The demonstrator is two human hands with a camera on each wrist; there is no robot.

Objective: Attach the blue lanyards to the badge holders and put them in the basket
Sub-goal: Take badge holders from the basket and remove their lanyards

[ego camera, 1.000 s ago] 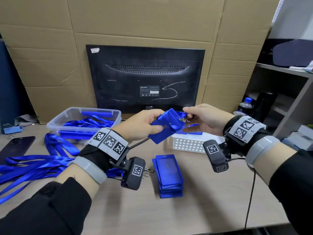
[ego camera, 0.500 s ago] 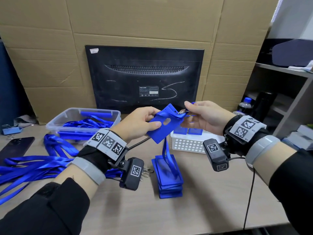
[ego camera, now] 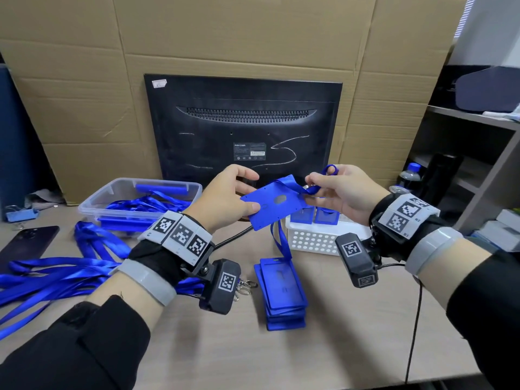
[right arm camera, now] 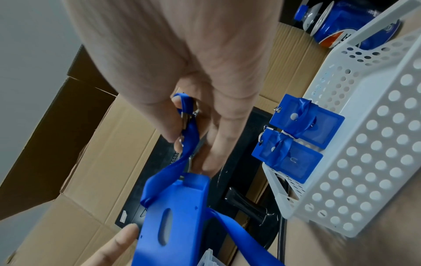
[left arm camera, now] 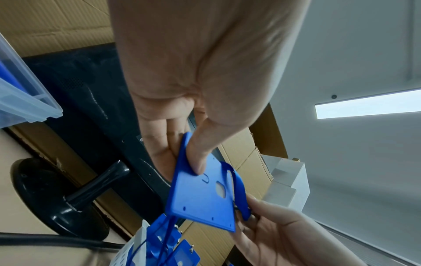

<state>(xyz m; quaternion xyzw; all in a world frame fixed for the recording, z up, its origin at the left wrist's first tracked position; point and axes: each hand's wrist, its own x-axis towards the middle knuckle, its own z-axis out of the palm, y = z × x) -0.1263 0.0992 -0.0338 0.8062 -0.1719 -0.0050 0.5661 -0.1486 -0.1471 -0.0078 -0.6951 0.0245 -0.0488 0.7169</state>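
Two hands meet above the middle of the counter (ego camera: 351, 333), working on one badge holder (ego camera: 271, 206): the left hand (ego camera: 225, 198) pinches its lower corner between thumb and fingers, while the right hand (ego camera: 343, 192), at about 3 o'clock from the holder, pinches the metal clip end of a blue lanyard (ego camera: 284, 184) at the holder's slotted top edge. The strap drapes over the holder's back and hangs toward 6 o'clock, down to the stack of loose holders (ego camera: 281, 291) lying on the counter. By my reading the step in hand is fastening the clip through the slot; whether it has caught already cannot be told, since fingers and strap cover that spot. The next move likely calls for confirming the hook, gathering the trailing strap, and carrying the set to the white basket (ego camera: 312, 240) just beyond, toward 1 o'clock, where two finished holders (right arm camera: 305, 118) already stand wrapped in their straps. More lanyards (ego camera: 56, 271) lie spread at 9 o'clock, and a clear tub (ego camera: 112, 192) at 10 o'clock holds others. Writing is scarce: the black monitor (ego camera: 242, 122) at 12 o'clock carries a small rear label whose brand word is too blurred to read surely, and the wrist bands bear square coded markers only.
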